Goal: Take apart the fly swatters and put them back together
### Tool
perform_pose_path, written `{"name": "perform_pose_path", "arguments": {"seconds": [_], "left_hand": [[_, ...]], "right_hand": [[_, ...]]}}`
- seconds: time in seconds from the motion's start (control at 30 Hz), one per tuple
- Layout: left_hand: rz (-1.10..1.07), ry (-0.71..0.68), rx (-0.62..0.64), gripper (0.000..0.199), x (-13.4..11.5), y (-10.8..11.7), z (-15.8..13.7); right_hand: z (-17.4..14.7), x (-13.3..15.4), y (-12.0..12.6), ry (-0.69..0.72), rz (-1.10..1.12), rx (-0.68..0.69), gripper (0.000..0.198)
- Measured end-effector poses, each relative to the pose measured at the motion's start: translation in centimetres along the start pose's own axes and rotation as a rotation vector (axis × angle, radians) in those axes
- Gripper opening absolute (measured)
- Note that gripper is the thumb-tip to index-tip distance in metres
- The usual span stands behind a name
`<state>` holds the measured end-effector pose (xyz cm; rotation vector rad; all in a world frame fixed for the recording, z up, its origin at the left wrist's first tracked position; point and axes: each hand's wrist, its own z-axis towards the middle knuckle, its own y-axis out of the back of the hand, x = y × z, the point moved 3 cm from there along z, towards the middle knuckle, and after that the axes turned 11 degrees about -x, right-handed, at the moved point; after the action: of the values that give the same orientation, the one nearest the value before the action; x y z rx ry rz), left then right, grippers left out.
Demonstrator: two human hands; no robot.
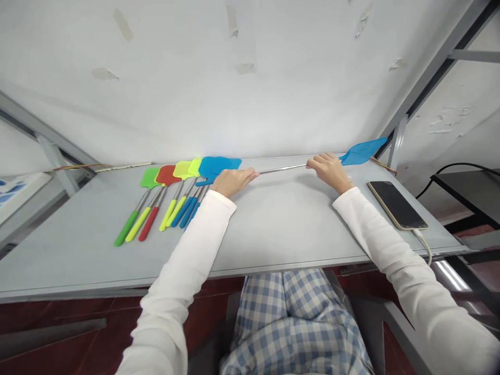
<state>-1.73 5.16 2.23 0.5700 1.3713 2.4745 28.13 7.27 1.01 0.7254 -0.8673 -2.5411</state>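
Note:
Both hands grip one blue fly swatter (361,152) with a thin metal rod, held roughly level above the table. My left hand (233,181) is closed around its handle end, most of which the fingers cover. Near the swatter's head, my right hand (328,167) is closed on the far end of the rod. The rod stretches bare between the two hands. Left of my left hand lie several other swatters: a green one (149,178), a red one (167,175), yellow ones (182,170) and blue ones (219,165). My left hand and sleeve partly hide the blue ones.
A phone (397,204) with a white cable (422,240) plugged in lies at the right of the grey table (273,229). A white wall (265,94) closes off the back. Metal frame posts (398,143) stand at both sides. A dark shelf (472,187) is beyond the right edge.

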Motion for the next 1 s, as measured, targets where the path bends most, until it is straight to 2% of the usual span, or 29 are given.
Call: {"name": "perform_pose_path", "arguments": {"seconds": [0.23,0.33,0.57,0.83,1.0], "left_hand": [[-0.006,0.044,-0.095,0.055,4.3,-0.7,-1.0],[-0.063,0.060,-0.115,0.051,4.5,-0.5,-0.9],[-0.116,0.176,0.034,0.045,5.7,-1.0,-1.0],[-0.068,0.207,-0.036,0.040,8.1,-1.1,-2.0],[-0.069,0.211,-0.024,0.041,8.0,-1.0,-2.2]], "right_hand": [[-1.6,-4.2,0.4,-0.211,-0.063,0.052,0.036],[-1.7,-4.6,0.2,-0.245,-0.097,0.052,0.035],[-2.4,-5.1,-0.3,-0.309,-0.157,0.071,0.035],[-3.6,-6.6,-0.6,-0.409,-0.294,0.098,0.034],[-4.6,-7.5,-1.1,-0.445,-0.277,0.275,0.033]]}}
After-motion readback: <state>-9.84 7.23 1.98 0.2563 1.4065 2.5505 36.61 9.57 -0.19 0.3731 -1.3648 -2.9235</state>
